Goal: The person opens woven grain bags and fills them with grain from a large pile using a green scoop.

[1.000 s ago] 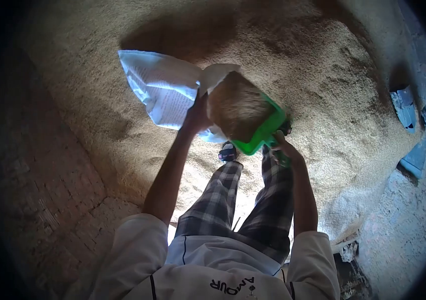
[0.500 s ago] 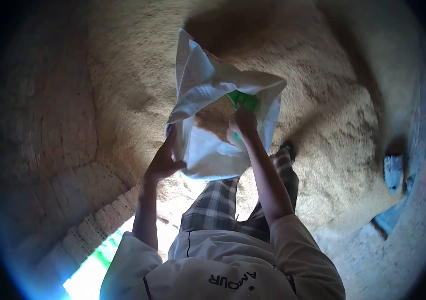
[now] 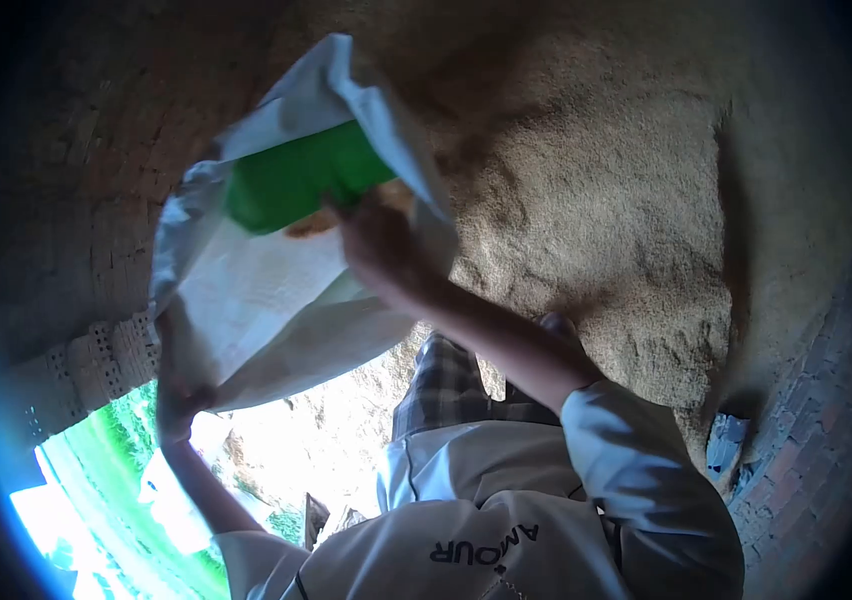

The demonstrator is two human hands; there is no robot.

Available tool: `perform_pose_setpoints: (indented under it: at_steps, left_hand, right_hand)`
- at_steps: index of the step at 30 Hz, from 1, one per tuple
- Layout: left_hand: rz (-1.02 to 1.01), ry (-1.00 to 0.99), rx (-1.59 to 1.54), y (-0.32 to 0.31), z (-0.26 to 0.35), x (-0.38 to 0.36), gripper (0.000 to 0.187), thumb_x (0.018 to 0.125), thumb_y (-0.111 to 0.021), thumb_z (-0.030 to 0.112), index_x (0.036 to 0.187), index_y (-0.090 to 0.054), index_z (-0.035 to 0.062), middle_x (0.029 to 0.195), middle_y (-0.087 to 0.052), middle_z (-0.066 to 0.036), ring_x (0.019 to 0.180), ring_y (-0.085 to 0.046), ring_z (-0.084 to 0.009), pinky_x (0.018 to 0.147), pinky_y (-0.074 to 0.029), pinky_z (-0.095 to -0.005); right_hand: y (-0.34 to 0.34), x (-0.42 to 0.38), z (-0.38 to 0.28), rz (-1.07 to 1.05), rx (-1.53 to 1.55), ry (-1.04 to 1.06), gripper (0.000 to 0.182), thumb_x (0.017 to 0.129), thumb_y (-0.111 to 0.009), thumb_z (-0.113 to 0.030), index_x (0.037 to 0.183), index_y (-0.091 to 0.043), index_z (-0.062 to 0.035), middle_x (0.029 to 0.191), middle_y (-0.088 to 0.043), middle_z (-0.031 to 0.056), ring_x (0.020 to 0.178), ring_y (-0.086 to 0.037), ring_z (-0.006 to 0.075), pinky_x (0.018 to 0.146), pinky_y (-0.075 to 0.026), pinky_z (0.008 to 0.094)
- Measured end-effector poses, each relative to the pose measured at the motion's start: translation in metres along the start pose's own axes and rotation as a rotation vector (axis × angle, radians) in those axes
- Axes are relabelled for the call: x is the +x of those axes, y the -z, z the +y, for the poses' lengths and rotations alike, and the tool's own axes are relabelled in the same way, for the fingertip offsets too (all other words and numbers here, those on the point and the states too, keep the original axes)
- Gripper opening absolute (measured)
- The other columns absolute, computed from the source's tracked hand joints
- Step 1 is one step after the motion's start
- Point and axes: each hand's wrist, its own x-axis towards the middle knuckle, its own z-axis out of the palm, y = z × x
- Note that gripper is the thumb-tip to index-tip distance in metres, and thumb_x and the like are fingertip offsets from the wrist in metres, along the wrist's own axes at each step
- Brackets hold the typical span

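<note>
A white woven sack (image 3: 276, 290) hangs with its mouth wide open in front of me. My left hand (image 3: 184, 395) is closed on the near left edge of the sack. Inside the mouth, my right hand (image 3: 378, 238) grips a green plastic scoop (image 3: 296, 180) by its near side, with slight motion blur. The scoop lies tilted across the far part of the opening, and its far side is against the sack wall. Some brown loose material (image 3: 316, 223) shows beneath the scoop, close to my fingers. The bottom of the sack is hidden.
A large heap of tan, husk-like material (image 3: 606, 220) spreads ahead and to the right. Brick walls stand at left (image 3: 116, 240) and right (image 3: 806, 430). A bluish object (image 3: 726, 440) sits by the right wall. Bright daylight and greenery (image 3: 116, 450) show at lower left.
The sack and both hands have swung to the left. The green scoop, deep in the sack before, is now higher near the mouth and shows much more of itself.
</note>
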Motion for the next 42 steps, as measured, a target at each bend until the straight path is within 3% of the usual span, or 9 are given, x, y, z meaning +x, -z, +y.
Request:
perform_pose_setpoints:
  at_steps: [4, 12, 17, 21, 25, 27, 33, 36, 42]
  left_hand:
    - [0.082, 0.12, 0.206, 0.055, 0.004, -0.044, 0.106, 0.057, -0.073, 0.011, 0.144, -0.013, 0.0072, 0.135, -0.034, -0.01, 0.12, -0.035, -0.0207, 0.095, -0.033, -0.0319]
    - [0.295, 0.397, 0.726, 0.149, 0.004, -0.101, 0.111, 0.051, -0.07, 0.014, 0.144, -0.011, 0.0075, 0.15, -0.013, -0.011, 0.137, -0.014, -0.0209, 0.111, -0.015, -0.0342]
    - [0.265, 0.602, 0.369, 0.218, -0.083, -0.135, 0.111, 0.05, -0.061, -0.002, 0.145, -0.006, 0.0116, 0.149, -0.017, -0.01, 0.134, -0.023, -0.0202, 0.107, -0.024, -0.0333]
    - [0.122, 0.549, 0.679, 0.193, -0.194, -0.066, 0.115, 0.047, -0.067, 0.001, 0.144, -0.007, 0.0072, 0.144, -0.027, -0.019, 0.131, -0.029, -0.0233, 0.107, -0.024, -0.032]
    - [0.047, 0.683, 0.956, 0.124, -0.302, 0.006, 0.077, 0.053, -0.08, 0.018, 0.119, -0.043, -0.0014, 0.108, -0.057, -0.022, 0.102, -0.057, -0.0337, 0.087, -0.048, -0.0392]
    - [0.195, 0.345, 0.848, 0.086, -0.336, 0.023, 0.081, 0.052, -0.079, 0.018, 0.12, -0.042, -0.0024, 0.103, -0.059, -0.023, 0.1, -0.057, -0.0325, 0.085, -0.048, -0.0386]
    - [0.47, 0.514, 0.871, -0.012, -0.441, -0.001, 0.102, 0.055, -0.07, 0.003, 0.142, -0.017, 0.009, 0.146, -0.005, -0.026, 0.119, -0.041, -0.041, 0.096, -0.041, -0.0425]
    - [0.423, 0.663, 0.814, -0.044, -0.417, 0.021, 0.095, 0.058, -0.069, 0.0, 0.141, -0.023, 0.0159, 0.148, 0.002, -0.02, 0.095, -0.059, -0.04, 0.072, -0.053, -0.0427]
    - [0.556, 0.59, 0.911, -0.117, -0.441, 0.069, 0.089, 0.064, -0.061, 0.001, 0.14, -0.028, 0.032, 0.143, 0.002, -0.032, 0.078, -0.061, -0.0387, 0.07, -0.052, -0.044]
  right_hand:
    - [-0.027, -0.014, -0.087, 0.133, 0.408, 0.122, 0.026, 0.093, -0.043, -0.02, 0.106, -0.051, 0.0004, 0.083, -0.052, 0.0229, 0.067, -0.059, 0.0318, 0.056, -0.051, 0.0416]
    - [-0.043, -0.019, -0.113, -0.018, 0.084, 0.301, 0.041, 0.077, -0.058, -0.01, 0.118, -0.052, -0.0121, 0.081, -0.052, 0.0207, 0.057, -0.06, 0.0254, 0.045, -0.049, 0.034]
    - [-0.047, -0.045, -0.062, -0.076, 0.334, 0.179, 0.031, 0.087, -0.052, -0.012, 0.118, -0.05, -0.0152, 0.078, -0.058, 0.0149, 0.059, -0.062, 0.0226, 0.049, -0.05, 0.036]
    - [-0.074, -0.07, 0.052, -0.219, 0.587, -0.305, 0.031, 0.091, -0.049, -0.017, 0.122, -0.043, -0.0152, 0.076, -0.058, 0.009, 0.059, -0.06, 0.0166, 0.048, -0.049, 0.034]
    - [-0.075, -0.108, 0.175, -0.201, 1.049, -0.919, 0.039, 0.084, -0.056, -0.019, 0.118, -0.04, -0.0115, 0.076, -0.057, 0.0073, 0.059, -0.058, 0.0146, 0.046, -0.048, 0.031]
    - [-0.087, -0.141, 0.264, -0.237, 1.095, -1.071, 0.042, 0.081, -0.057, -0.019, 0.119, -0.042, -0.01, 0.086, -0.058, 0.0097, 0.065, -0.059, 0.0162, 0.048, -0.048, 0.0299]
    - [-0.078, -0.25, 0.39, -0.04, 1.175, -1.173, 0.032, 0.076, -0.063, -0.018, 0.104, -0.052, -0.0072, 0.087, -0.057, 0.0075, 0.071, -0.059, 0.0186, 0.059, -0.051, 0.0339]
    - [-0.058, -0.284, 0.385, 0.075, 1.31, -1.213, 0.032, 0.073, -0.065, -0.014, 0.102, -0.052, -0.0064, 0.085, -0.057, 0.0073, 0.075, -0.06, 0.0214, 0.059, -0.05, 0.0351]
    - [-0.078, -0.343, 0.396, 0.109, 1.282, -1.291, 0.023, 0.07, -0.066, -0.011, 0.091, -0.056, -0.0076, 0.085, -0.054, 0.0054, 0.078, -0.054, 0.0191, 0.064, -0.049, 0.0412]
